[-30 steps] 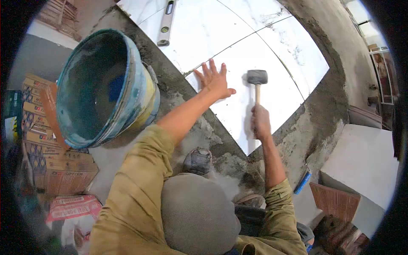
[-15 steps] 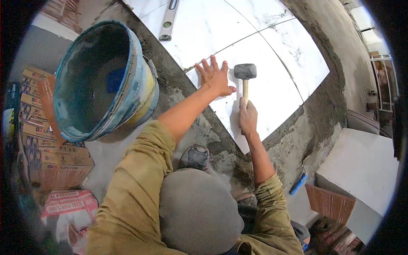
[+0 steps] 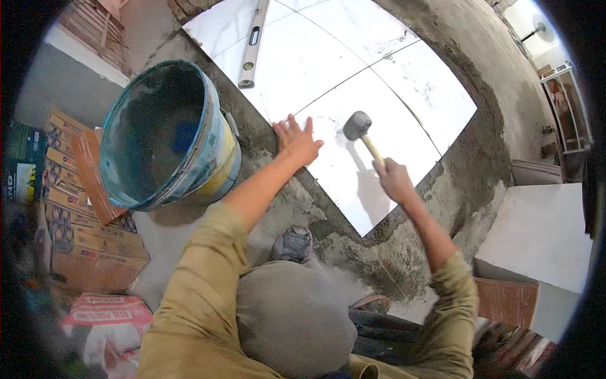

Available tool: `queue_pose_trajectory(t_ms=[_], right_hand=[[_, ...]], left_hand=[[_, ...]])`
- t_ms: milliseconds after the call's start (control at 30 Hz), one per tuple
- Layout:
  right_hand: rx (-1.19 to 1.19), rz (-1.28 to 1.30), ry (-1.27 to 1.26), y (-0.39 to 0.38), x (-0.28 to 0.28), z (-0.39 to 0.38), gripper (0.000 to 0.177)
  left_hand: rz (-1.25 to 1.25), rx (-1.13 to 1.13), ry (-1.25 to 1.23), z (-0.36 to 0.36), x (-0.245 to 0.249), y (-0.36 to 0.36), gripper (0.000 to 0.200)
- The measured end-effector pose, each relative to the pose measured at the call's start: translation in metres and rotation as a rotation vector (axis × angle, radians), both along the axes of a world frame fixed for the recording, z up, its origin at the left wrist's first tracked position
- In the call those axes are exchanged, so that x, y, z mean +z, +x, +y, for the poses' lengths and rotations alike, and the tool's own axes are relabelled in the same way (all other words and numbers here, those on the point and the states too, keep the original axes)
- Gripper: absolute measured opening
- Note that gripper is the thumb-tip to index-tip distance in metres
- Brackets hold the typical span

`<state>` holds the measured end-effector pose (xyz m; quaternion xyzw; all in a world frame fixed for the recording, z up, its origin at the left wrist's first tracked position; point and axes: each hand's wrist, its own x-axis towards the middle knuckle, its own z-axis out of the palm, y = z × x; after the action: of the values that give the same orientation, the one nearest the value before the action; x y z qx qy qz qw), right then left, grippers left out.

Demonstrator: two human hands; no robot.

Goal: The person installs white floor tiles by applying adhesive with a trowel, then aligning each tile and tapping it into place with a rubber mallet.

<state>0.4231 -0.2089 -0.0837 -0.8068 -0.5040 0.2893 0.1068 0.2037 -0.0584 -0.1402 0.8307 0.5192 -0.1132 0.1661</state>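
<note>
White tiles [image 3: 341,164] lie on a floor of grey mortar, with dark joints between them. My left hand [image 3: 298,144] rests with spread fingers on the left edge of the nearest tile, near a joint. In my right hand [image 3: 395,180] is the wooden handle of a rubber mallet [image 3: 358,126]. The mallet's dark head is over the same tile, to the right of my left hand, and a shadow falls below it. A spirit level [image 3: 252,54] lies on the tiles further up and left.
A large bucket [image 3: 218,161] stands left of the tiles, beside stacked cardboard boxes [image 3: 104,256]. A red and white sack [image 3: 107,316] sits at the lower left. At the right are a white box-like block [image 3: 543,227] and a brown panel [image 3: 507,302]. Wet mortar [image 3: 480,136] borders the tiles.
My left hand has shifted left to the tile's edge. My right hand has moved right and down with the mallet, whose handle is now slanted. The view has shifted, and the blue-handled tool has left sight.
</note>
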Motion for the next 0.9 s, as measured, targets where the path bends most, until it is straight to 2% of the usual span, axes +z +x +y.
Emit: queue_pose_trajectory(t_ms=[100, 167, 267, 333, 367, 433, 500, 567, 633, 700, 767, 900], right_hand=[[0.118, -0.189, -0.099, 0.036, 0.053, -0.03, 0.046], [0.147, -0.243, -0.067, 0.055, 0.077, -0.056, 0.043], [0.115, -0.171, 0.021, 0.078, 0.085, -0.098, 0.041], [0.058, -0.137, 0.114, 0.082, 0.089, -0.117, 0.039], [0.056, -0.138, 0.109, 0.079, 0.084, -0.125, 0.039], [-0.196, 0.132, 0.11, 0.072, 0.067, -0.132, 0.035], [-0.226, 0.173, 0.038, 0.064, 0.054, -0.125, 0.041], [-0.226, 0.302, 0.105, 0.049, 0.037, -0.1, 0.034], [-0.204, 0.396, 0.152, 0.018, 0.024, -0.069, 0.034], [-0.229, 0.621, 0.115, -0.021, 0.022, -0.034, 0.033], [-0.301, 0.783, -0.032, -0.045, 0.007, -0.003, 0.036], [-0.277, 0.788, 0.041, -0.076, -0.045, 0.013, 0.038]], left_hand=[[0.087, 0.01, -0.022, -0.005, 0.01, -0.028, 0.075], [0.142, 0.013, -0.034, -0.007, 0.019, -0.042, 0.072], [0.043, -0.028, 0.081, -0.01, 0.026, -0.058, 0.066], [0.104, -0.024, 0.035, -0.001, 0.02, -0.058, 0.066], [0.163, -0.019, -0.012, 0.0, 0.017, -0.057, 0.065], [0.193, -0.038, 0.02, 0.003, 0.015, -0.058, 0.066], [0.199, -0.097, 0.052, -0.001, 0.01, -0.064, 0.066], [0.189, -0.122, 0.101, -0.005, 0.0, -0.064, 0.065], [0.165, -0.089, 0.174, -0.009, -0.002, -0.061, 0.065], [0.13, -0.055, 0.195, -0.014, -0.009, -0.064, 0.066], [0.046, -0.068, 0.261, -0.015, -0.016, -0.067, 0.066], [0.004, -0.057, 0.24, -0.017, -0.019, -0.072, 0.067]])
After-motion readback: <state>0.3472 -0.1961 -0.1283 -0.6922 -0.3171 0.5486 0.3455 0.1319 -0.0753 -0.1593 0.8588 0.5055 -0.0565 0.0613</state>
